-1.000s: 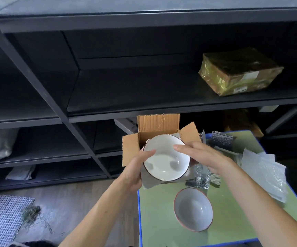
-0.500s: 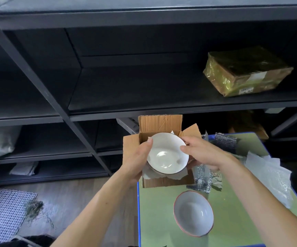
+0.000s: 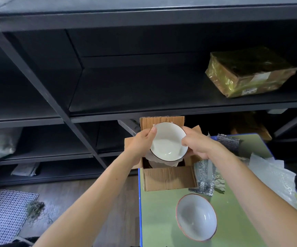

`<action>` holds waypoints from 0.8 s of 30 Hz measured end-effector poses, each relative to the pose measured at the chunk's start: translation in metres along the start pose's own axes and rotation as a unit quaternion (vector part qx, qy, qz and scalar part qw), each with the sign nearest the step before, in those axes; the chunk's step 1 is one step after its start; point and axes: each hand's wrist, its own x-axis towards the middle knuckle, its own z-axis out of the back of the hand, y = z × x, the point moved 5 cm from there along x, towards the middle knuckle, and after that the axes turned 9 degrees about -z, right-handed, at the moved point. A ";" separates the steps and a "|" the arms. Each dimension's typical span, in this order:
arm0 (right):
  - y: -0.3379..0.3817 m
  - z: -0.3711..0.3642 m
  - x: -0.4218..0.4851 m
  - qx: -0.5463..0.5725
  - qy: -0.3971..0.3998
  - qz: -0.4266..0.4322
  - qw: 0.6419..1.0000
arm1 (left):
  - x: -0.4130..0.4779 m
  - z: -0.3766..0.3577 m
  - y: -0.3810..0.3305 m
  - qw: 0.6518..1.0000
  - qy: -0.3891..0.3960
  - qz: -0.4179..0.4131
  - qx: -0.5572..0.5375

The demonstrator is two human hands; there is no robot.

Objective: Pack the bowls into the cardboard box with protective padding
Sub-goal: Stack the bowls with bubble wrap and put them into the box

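White bowl (image 3: 168, 142) with a dark rim is gripped by both hands right over the open cardboard box (image 3: 169, 178) — left hand (image 3: 141, 143) clamped on its left edge with the thumb on the rim, right hand (image 3: 196, 144) pinching the right edge. It's tilted toward the camera, and a sheet of white padding (image 3: 170, 162) sits under it, hanging into the box opening. Box sits at the far left corner of the green desk (image 3: 233, 220), flaps out. Second bowl (image 3: 196, 217) rests empty on the desk, nearer than the box. Silver mesh wrap (image 3: 205, 179) lies just beside the box — bubble wrap (image 3: 272, 177) further right.
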 end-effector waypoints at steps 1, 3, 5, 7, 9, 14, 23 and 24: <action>-0.002 -0.001 0.004 -0.011 -0.018 -0.001 1.000 | 0.002 -0.002 0.005 1.000 -0.004 0.010 0.008; -0.004 0.000 0.009 -0.055 -0.066 0.001 0.996 | 0.005 -0.003 0.015 0.999 -0.027 0.022 0.015; -0.007 -0.003 0.013 -0.124 -0.093 -0.002 0.988 | 0.010 -0.002 0.026 0.997 -0.062 0.018 0.041; -0.010 -0.007 0.017 -0.187 -0.103 -0.010 0.977 | 0.013 -0.003 0.035 0.994 -0.096 0.041 0.042; -0.013 -0.013 0.023 -0.229 -0.112 -0.019 0.967 | 0.010 -0.005 0.036 0.989 -0.124 0.072 0.041; -0.021 -0.030 0.040 -0.315 -0.155 -0.041 0.936 | 0.007 -0.019 0.021 0.988 -0.088 0.116 0.047; -0.032 -0.048 0.059 -0.327 -0.187 -0.064 0.924 | 0.027 -0.044 0.037 0.976 -0.022 0.197 0.094; -0.031 -0.051 0.060 -0.332 -0.191 -0.061 0.922 | 0.029 -0.043 0.040 0.975 -0.022 0.197 0.097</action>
